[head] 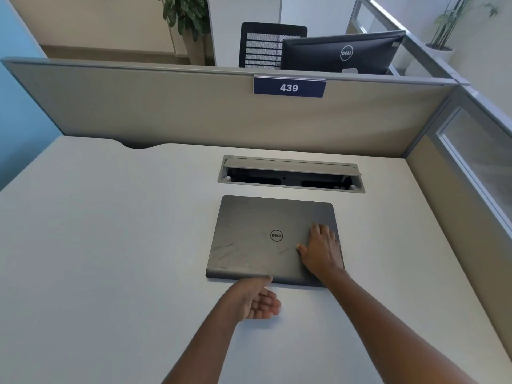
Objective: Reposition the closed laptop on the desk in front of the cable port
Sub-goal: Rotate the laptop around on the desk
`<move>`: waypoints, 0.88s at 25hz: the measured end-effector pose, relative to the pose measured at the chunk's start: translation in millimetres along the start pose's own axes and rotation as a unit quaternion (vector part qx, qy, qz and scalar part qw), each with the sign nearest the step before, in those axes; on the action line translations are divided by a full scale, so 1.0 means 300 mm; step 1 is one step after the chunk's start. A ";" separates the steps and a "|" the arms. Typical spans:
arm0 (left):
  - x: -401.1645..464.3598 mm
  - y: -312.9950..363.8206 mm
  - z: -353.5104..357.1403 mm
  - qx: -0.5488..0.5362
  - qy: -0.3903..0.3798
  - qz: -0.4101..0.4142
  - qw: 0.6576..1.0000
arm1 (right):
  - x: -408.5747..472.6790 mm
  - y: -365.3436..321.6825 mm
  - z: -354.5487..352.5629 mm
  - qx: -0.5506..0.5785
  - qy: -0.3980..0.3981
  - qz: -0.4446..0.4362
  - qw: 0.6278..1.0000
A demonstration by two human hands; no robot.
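A closed dark grey laptop [257, 239] with a round logo lies flat on the white desk [110, 245], just in front of the cable port [291, 174], whose lid is tipped open. My right hand [321, 249] rests flat on the lid's right side, fingers spread. My left hand [257, 299] sits on the desk at the laptop's near edge, palm turned up and fingers loosely curled, thumb touching the edge. Neither hand grips anything.
A grey partition [194, 106] with a "439" sign [289, 87] stands behind the desk, and another partition [471, 162] closes the right side. Beyond it are a monitor [340, 52], a black chair [263, 42] and plants.
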State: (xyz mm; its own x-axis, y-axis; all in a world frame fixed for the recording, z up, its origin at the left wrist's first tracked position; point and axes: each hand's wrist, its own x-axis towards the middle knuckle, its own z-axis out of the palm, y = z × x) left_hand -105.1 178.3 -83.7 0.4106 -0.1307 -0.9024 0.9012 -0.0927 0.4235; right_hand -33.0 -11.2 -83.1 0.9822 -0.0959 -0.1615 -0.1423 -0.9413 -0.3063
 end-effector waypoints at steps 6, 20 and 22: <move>0.039 0.018 0.016 -0.106 -0.029 -0.011 0.994 | 0.140 -0.063 -0.028 -0.029 -0.035 -0.054 0.997; 0.079 0.000 0.014 -0.167 -0.026 -0.015 0.986 | 0.381 -0.111 -0.046 -0.082 -0.095 -0.111 0.986; 0.078 0.001 0.024 -0.167 -0.016 -0.011 0.986 | 0.400 -0.114 -0.047 -0.087 -0.111 -0.116 0.983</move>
State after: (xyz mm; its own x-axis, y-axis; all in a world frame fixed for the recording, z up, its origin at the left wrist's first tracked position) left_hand -96.2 167.9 -104.2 0.3913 -0.1646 -0.9054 0.9072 0.2341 0.3495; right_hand 91.6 4.9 -78.7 0.9318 0.1832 -0.3134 0.1250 -0.9724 -0.1968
